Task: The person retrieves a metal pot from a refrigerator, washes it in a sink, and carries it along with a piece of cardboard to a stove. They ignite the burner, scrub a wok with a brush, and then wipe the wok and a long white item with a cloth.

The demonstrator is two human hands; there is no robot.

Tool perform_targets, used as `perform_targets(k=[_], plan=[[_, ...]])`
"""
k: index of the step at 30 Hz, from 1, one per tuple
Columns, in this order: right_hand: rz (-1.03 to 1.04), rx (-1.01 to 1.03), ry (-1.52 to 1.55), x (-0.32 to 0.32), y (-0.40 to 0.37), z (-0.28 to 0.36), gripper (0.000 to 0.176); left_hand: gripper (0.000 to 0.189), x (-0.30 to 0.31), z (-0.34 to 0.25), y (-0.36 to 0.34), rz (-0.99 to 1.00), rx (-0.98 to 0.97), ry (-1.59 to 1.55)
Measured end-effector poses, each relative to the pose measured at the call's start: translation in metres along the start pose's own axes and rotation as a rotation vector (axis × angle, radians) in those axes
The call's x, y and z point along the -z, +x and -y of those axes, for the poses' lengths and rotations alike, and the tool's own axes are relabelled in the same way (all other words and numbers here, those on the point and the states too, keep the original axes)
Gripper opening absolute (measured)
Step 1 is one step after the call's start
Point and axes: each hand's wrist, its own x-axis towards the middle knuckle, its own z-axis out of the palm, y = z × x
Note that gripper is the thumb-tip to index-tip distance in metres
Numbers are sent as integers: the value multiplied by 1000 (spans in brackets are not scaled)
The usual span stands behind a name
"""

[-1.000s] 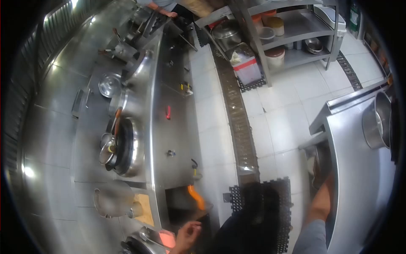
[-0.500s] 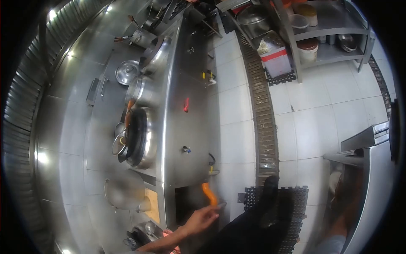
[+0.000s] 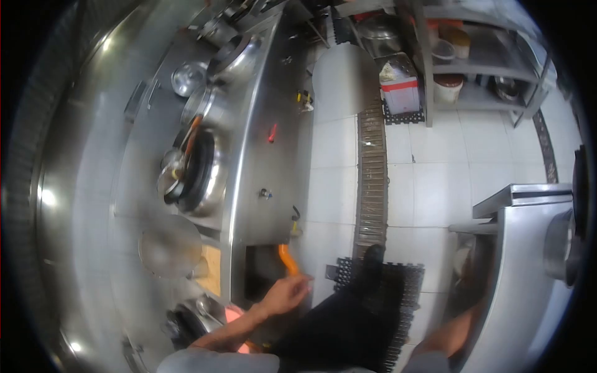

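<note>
My left hand (image 3: 286,294) reaches down beside the steel cooking range, its fingers curled in next to the lower end of an orange hose (image 3: 287,260). Whether they grip the hose or a small part by it, I cannot make out. The hose hangs out of a dark opening (image 3: 260,270) under the range front. On the other side, my right forearm (image 3: 457,332) extends beside a steel counter (image 3: 528,242); shadow hides the hand and its fingers.
A wok (image 3: 214,171) with a ladle stands on the range. Near my left forearm lies a pink item (image 3: 233,323). A black mat (image 3: 404,298) lies underfoot, beside a floor drain (image 3: 372,186). Farther off, a blurred pale shape (image 3: 342,81) covers some floor before a shelf rack (image 3: 485,105).
My view has shifted, so the range and hose sit further left and higher. The left hand stays by the hose. More of my right forearm shows, and the pale shape has appeared over the floor.
</note>
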Motion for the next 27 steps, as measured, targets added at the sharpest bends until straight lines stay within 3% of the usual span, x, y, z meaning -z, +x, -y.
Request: perform_targets(k=[3,4,5,7,9,12,13,15,17,18,19,21,22,23,24,25,26,27], plan=[[-57,-527,487,-44,-165,-63,22,26,1,-19,-47,-122,-149,-121],[357,-357,-53,-86,-227,-99,24,25,-4,-16,-63,-191,-213,-149],[371,-465,-114,-46,-251,-116,31,26,1,-27,-86,-204,-172,-166],[297,-718,-351,-87,-362,-160,45,25,-1,-23,-131,-287,-219,-190],[400,-1194,-450,-111,-437,-183,47,24,1,-21,-184,-347,-172,-225],[662,-1444,-979,-163,-493,-216,54,24,12,-21,-271,-488,-85,-291],[811,-1462,-1184,-191,-509,-236,58,24,16,-19,-295,-529,-55,-313],[1507,-763,-1776,-252,-564,-279,62,24,13,-1,-343,-740,42,-344],[2009,-518,-1727,-247,-571,-323,63,24,3,18,-395,-930,157,-405],[2049,-515,-1740,-258,-606,-331,63,24,-13,40,-418,-1028,196,-460],[2128,-619,-1650,-281,-650,-338,60,23,-29,64,-439,-1133,245,-510],[2247,-777,-1582,-277,-709,-353,58,23,-74,125,-492,-1269,529,-487],[1879,-1426,-1448,-261,-731,-362,55,26,-98,156,-526,-1341,793,-503],[1387,-1940,-1248,-247,-755,-369,53,31,-126,188,-562,-1393,1051,-502],[1795,-1410,-1634,-235,-794,-366,50,47,-176,233,-598,-1442,1288,-355],[1817,-1404,-1639,-216,-815,-367,50,63,-220,273,-624,-1476,1517,-198],[1990,-1222,-1648,-193,-832,-373,50,63,-242,294,-639,-1495,1507,-202],[2149,-1023,-1648,-174,-853,-380,50,71,-265,308,-650,-1503,1572,-409]])
